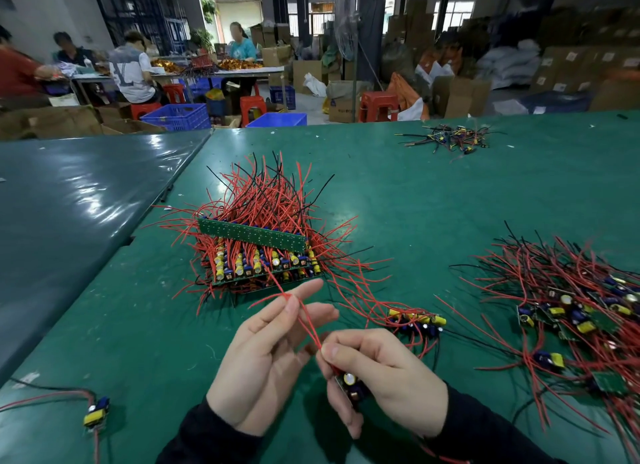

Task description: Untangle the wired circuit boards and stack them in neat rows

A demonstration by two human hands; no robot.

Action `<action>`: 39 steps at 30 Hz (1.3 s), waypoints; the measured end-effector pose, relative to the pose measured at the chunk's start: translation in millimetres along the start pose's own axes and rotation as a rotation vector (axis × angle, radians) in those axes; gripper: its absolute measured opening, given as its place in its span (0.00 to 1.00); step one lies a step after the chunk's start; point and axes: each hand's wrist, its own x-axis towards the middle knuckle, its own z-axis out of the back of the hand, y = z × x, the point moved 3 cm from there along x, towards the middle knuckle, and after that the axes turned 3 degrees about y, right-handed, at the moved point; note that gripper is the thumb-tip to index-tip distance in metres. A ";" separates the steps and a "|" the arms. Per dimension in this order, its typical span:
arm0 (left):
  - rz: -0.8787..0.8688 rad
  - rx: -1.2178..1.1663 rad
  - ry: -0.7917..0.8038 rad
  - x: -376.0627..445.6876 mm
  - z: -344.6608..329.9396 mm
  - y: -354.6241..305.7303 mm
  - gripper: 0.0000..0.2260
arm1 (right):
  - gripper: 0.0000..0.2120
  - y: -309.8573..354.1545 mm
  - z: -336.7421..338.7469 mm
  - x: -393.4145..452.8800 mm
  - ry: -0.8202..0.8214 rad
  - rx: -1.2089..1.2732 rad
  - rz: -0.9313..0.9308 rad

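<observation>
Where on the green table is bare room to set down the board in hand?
Bare mat lies between the stack and the single board at lower left, and beyond the stack toward the far scrap wires. Crowded: right side, under the tangled pile and small cluster.

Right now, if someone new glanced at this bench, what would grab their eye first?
Probably the stacked circuit boards at the middle of the green table, bristling with red wires. Next, the tangled heap of boards at the right edge. In front, the right hand grips one small board while the left hand pinches its red wires.
</observation>
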 end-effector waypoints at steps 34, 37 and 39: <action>-0.313 0.199 -0.011 -0.8 9.1 -21.7 0.13 | 0.13 -4.9 21.2 2.8 -0.279 -0.045 0.048; -0.146 0.112 -0.205 2.7 19.1 -10.3 0.14 | 0.13 -5.5 26.3 2.5 -0.375 -0.065 0.070; -0.008 0.197 -0.199 2.5 16.7 -0.5 0.14 | 0.14 -5.2 27.4 1.6 -0.412 -0.094 0.076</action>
